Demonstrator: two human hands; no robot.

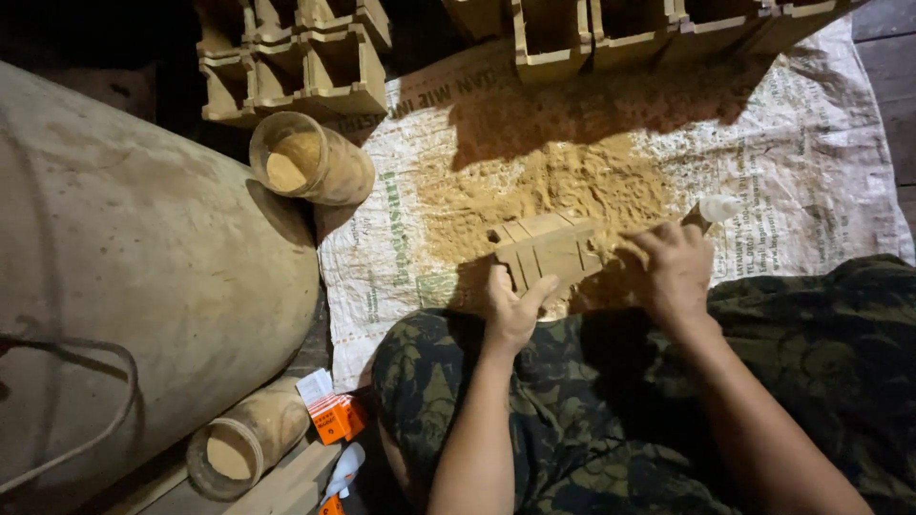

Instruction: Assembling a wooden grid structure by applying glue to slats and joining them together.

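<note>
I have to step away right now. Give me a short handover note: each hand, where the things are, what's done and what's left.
Left hand: steadies the near edge of the wooden slotted block, fingers wrapped on it.
Right hand: closed on a tool with a white tip, beside the block's right end.
Block sits over the sawdust pile on the woven sack sheet, in front of the person's knees.
Done: similar wooden blocks are stacked at the far edge.
Left: cannot tell how far this block is along.
Nearby: dusty jar to the left, another jar and an orange box by the big drum.
</note>
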